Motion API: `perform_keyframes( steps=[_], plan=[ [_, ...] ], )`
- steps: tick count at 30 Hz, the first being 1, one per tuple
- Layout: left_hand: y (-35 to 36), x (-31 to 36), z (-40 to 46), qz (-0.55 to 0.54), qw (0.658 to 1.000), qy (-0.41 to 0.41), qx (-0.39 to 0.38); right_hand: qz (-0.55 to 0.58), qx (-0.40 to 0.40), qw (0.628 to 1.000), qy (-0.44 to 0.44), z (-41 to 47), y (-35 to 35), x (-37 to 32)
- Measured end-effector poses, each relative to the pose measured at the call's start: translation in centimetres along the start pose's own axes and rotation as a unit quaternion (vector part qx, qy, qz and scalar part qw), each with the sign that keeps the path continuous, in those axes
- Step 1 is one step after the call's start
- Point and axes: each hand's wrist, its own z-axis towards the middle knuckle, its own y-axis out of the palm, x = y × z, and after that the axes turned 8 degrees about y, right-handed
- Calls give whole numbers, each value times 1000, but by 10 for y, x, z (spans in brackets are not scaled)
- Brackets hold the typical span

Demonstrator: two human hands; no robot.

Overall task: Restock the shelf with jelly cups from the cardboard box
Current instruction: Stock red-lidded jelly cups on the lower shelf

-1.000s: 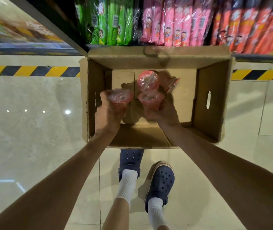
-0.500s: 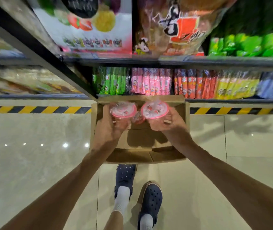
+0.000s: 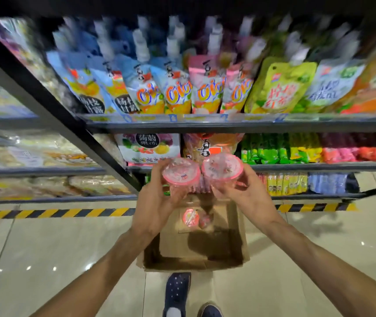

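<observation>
Holding two jelly cups at frame centre, above the cardboard box [image 3: 196,248].

Left hand [image 3: 157,209] is wrapped around one jelly cup [image 3: 181,173]; right hand [image 3: 246,195] is wrapped around the other [image 3: 222,167], cups side by side, lids up. More cups [image 3: 191,217] lie in the box (count unclear). Judged light, thin-walled, film lids puncture-prone: grip the sidewalls below the rim, not the lid.
</observation>
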Motion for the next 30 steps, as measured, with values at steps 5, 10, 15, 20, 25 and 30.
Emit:
perform_keyframes(
  steps=[5, 10, 15, 20, 25, 30],
  plan=[
    [-40, 76, 5, 13, 999, 46, 23, 14, 15, 998, -53, -33, -32, -69],
    [-74, 154, 13, -7, 993, 108, 48, 3, 30, 992, -121, -61, -63, -132],
    [-100, 218, 27, -29, 984, 164, 68, 1, 41, 983, -179, -85, -82, -200],
    [-116, 267, 47, -47, 978, 183, 87, -5, 47, 973, -227, -94, -97, -251],
    [-115, 300, 68, -48, 967, 224, 110, 10, 71, 963, -260, -78, -105, -285],
    [-99, 308, 101, -52, 959, 230, 156, 52, 107, 954, -275, -46, -103, -306]
  ],
)
